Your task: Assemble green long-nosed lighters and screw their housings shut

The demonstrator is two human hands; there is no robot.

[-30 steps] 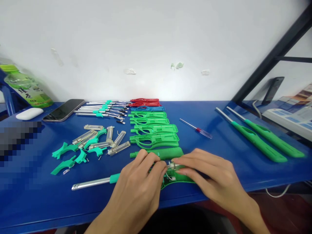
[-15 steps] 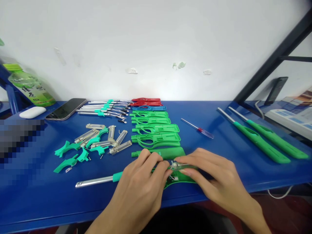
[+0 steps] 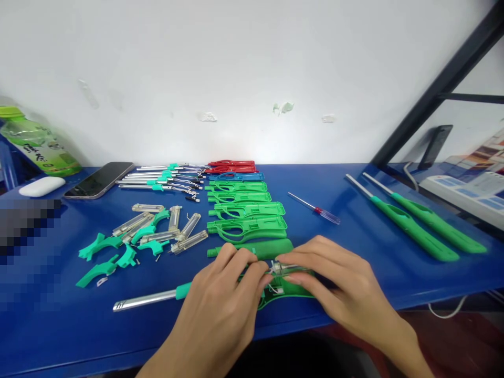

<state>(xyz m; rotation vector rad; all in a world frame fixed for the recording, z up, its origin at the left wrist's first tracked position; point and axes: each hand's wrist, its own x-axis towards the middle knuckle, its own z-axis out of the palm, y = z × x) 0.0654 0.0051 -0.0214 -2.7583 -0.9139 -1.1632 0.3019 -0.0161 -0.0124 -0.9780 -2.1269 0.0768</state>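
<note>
A green lighter shell with a silver tube lies near the table's front edge, its inside facing up. My left hand is closed over the shell's middle, its fingertips at the inner end of a clear fuel tank. Between thumb and fingers, my right hand pinches this tank above the shell. A white wire shows beneath the fingertips. Just behind my hands lies a green shell half, with more green shells beyond it.
Clear tanks and teal triggers lie at left, tubes with wires behind them. A phone, white case and bottle stand farther left. At right are a screwdriver and two closed green lighters.
The camera view has shifted slightly, so most things appear a little farther left. Both hands keep nearly the same hold on the shell and tank.
</note>
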